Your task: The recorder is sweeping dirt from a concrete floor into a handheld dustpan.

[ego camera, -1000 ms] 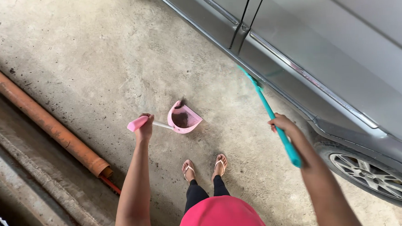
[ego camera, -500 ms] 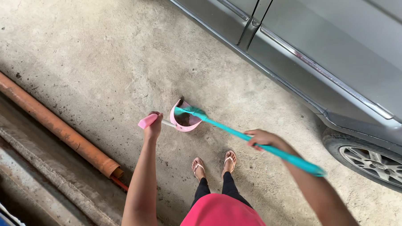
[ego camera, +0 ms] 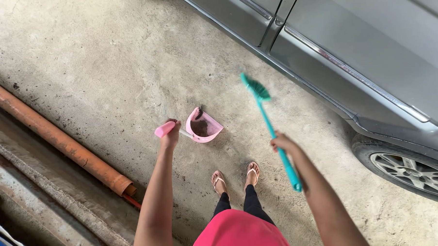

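My left hand grips the pink handle of a long-handled pink dustpan. The pan rests on the concrete floor ahead of my feet and holds dark dirt. My right hand is closed round the stick of a teal broom. The broom head is lifted off to the right of the pan, pointing toward the car.
A grey car fills the upper right, with its wheel at the right edge. A rusty orange pipe runs diagonally along the left beside a concrete kerb. Bare concrete floor lies ahead.
The broom head swept from under the car to the dustpan, then swung back out to the right of the pan. The dustpan stayed in place.
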